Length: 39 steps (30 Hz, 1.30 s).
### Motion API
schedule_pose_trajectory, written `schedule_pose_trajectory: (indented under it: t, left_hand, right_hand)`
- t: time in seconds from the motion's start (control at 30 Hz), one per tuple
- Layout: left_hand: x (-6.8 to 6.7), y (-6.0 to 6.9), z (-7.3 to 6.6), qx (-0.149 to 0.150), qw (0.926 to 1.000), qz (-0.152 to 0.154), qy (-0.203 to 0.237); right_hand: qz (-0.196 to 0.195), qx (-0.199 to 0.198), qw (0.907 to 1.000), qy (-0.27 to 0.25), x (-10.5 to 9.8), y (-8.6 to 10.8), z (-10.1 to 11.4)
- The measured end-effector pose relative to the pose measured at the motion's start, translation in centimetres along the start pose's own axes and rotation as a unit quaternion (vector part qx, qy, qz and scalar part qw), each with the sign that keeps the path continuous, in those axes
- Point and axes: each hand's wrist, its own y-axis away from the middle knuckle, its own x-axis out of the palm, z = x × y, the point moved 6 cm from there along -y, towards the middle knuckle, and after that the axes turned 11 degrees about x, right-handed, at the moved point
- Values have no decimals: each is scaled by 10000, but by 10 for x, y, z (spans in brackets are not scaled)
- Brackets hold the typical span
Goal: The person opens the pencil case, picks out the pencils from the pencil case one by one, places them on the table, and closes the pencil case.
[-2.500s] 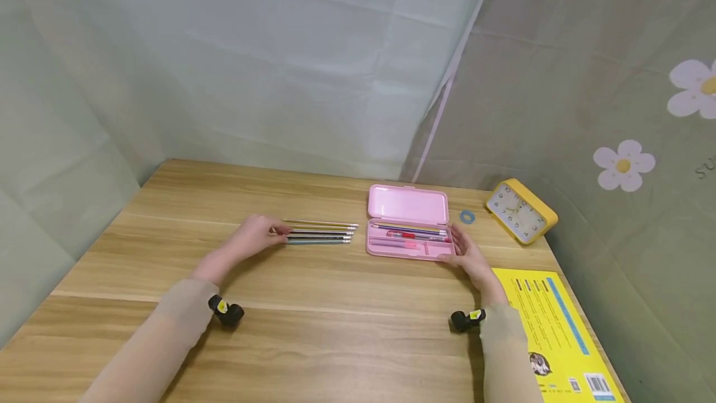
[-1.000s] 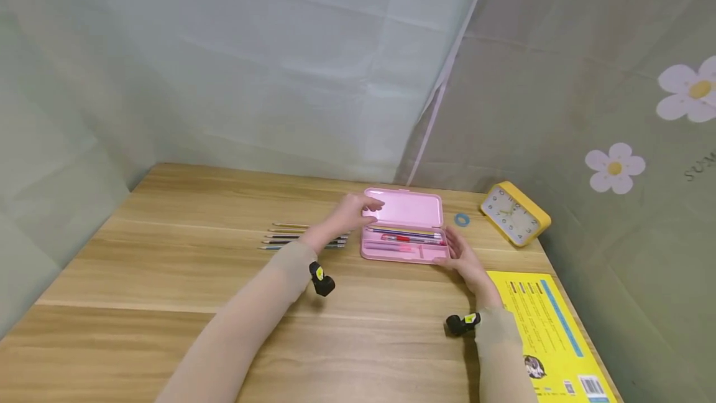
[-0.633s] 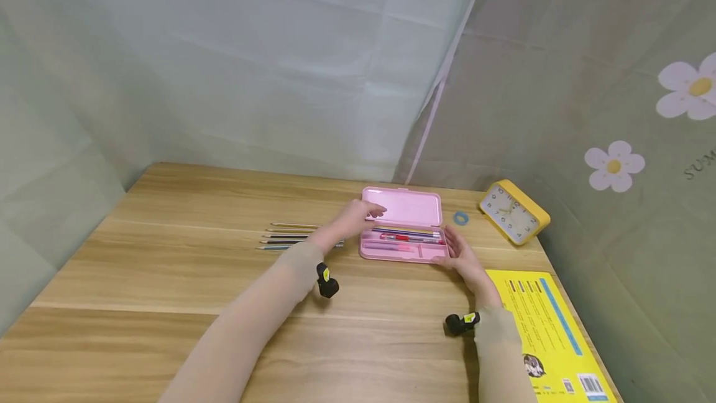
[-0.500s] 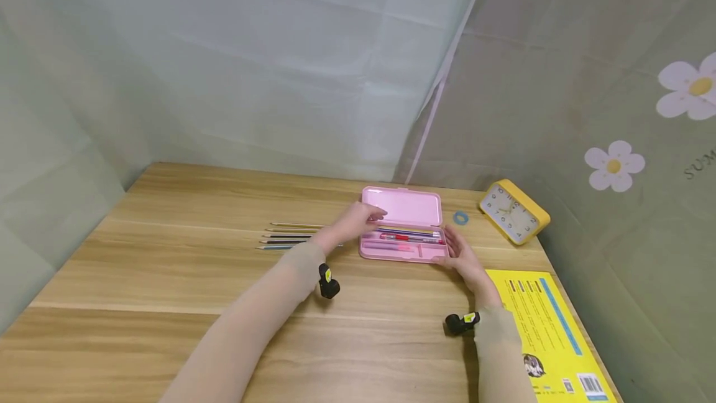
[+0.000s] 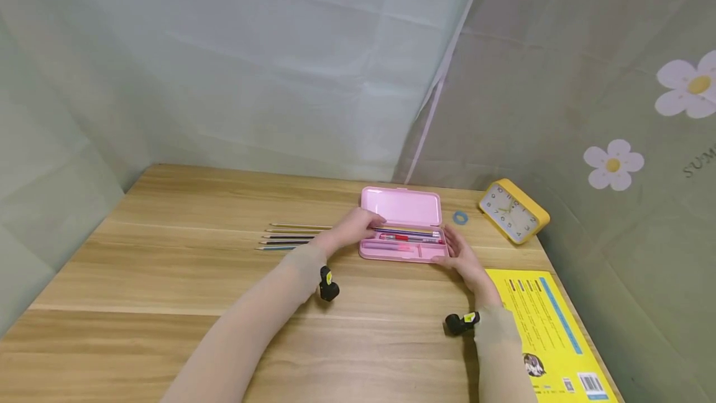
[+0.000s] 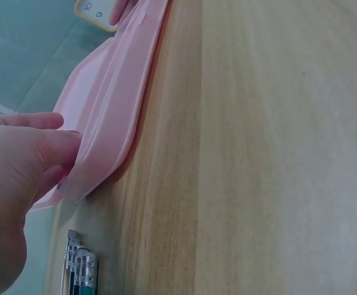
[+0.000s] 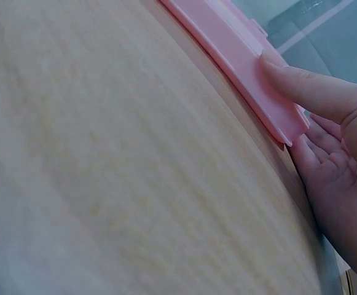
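We saw the pink pencil case (image 5: 411,207) lying open near the back edge of the tabletop (image 5: 386,341), with a red pen (image 5: 399,237) inside. The right hand (image 5: 467,263) gripped its right end, thumb on the front wall. The left hand (image 5: 352,227) had its fingers in the left end; we couldn't tell if they pinched anything. A yellow clock (image 5: 510,211) stood near the back right corner.
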Motion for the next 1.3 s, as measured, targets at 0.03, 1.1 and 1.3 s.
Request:
schedule_pose_trajectory:
  t: [0.03, 1.1, 1.3]
  left_hand:
    - [0, 0, 0, -21, 10000, 13, -32]
    - [7, 0, -3, -495, 9986, -120, -169]
    - [8, 1, -4, -592, 9979, -190, -158]
  right_hand:
    - [0, 2, 10000, 6, 0, 0, 0]
    - [-13, -6, 10000, 40, 1, 0, -1]
    - [-18, 5, 10000, 0, 1, 0, 0]
